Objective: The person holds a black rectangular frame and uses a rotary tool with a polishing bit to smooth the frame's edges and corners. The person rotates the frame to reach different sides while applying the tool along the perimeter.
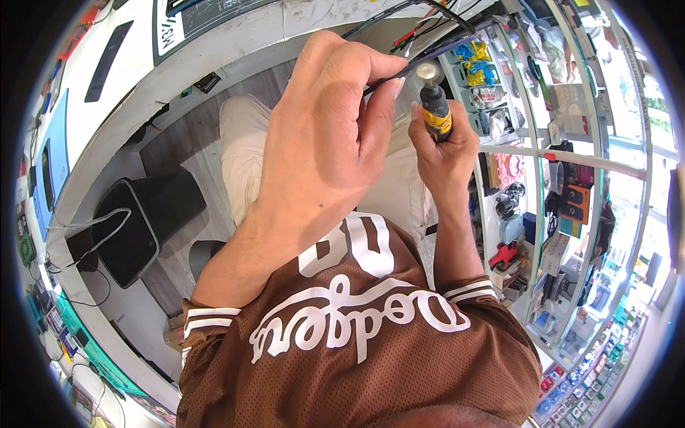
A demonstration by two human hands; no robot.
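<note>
My left hand (325,121) is raised in front of me, its thumb and fingertips pinching the edge of a thin dark frame (442,48). Much of that frame's near side is hidden behind my fingers. Beside it on the right, my right hand (451,146) is wrapped around a yellow and black pen-shaped rotary tool (436,118). The tool points up and away from me, with a small round pale disc (428,72) at its tip. That disc sits close to the frame's edge; whether they touch, I cannot tell.
A white worktable (118,53) with a dark mat curves along the far left. Below it a black bin (125,228) stands on the grey plank floor. Glass shelving (603,143) full of small goods lines the right, with stacked trays (471,85) near my right hand.
</note>
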